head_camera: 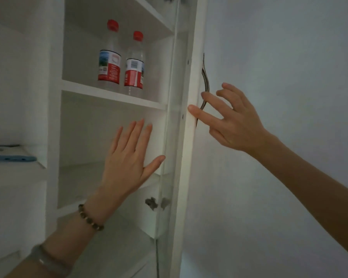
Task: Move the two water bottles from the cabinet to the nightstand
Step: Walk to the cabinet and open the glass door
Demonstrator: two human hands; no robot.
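Note:
Two clear water bottles with red caps and red-and-white labels stand upright side by side on an upper shelf (113, 93) of the white cabinet: the left bottle (110, 63) and the right bottle (134, 67). My left hand (129, 157) is raised flat, fingers together and thumb apart, in front of the compartment below the bottles, holding nothing. My right hand (231, 119) has its fingers spread, with fingertips touching the edge of the open cabinet door (186, 137) beside the dark curved handle (206, 83).
The open door stands edge-on between my hands, with hinges (157, 203) low down. A blue flat object (12, 158) lies on a shelf at the far left. A plain white wall fills the right side.

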